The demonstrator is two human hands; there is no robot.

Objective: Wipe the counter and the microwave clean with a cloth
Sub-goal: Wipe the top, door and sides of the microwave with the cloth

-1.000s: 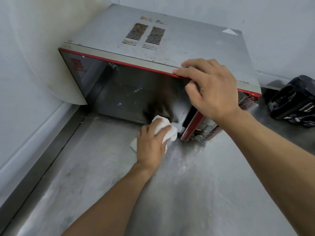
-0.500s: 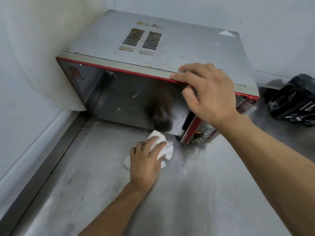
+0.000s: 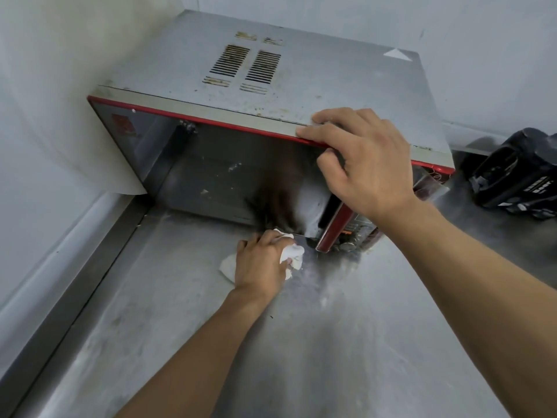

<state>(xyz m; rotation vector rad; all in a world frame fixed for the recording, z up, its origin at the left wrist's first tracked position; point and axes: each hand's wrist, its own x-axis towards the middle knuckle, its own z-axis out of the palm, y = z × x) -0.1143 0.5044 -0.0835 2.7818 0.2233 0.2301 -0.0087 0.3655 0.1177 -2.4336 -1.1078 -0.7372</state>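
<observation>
Left hand (image 3: 262, 262) is down on the table (image 3: 316, 357), fingers curled round a crumpled white cloth (image 3: 294, 254) and pressing it to the steel surface just in front of the microwave (image 3: 316, 73), at the lower edge of its door. Right hand (image 3: 364, 164) grips the microwave's top front edge towards the right corner, fingers laid over the top and thumb bent down against the door face. A black appliance (image 3: 518, 173) stands on the table to the right of the microwave, apart from it
</observation>
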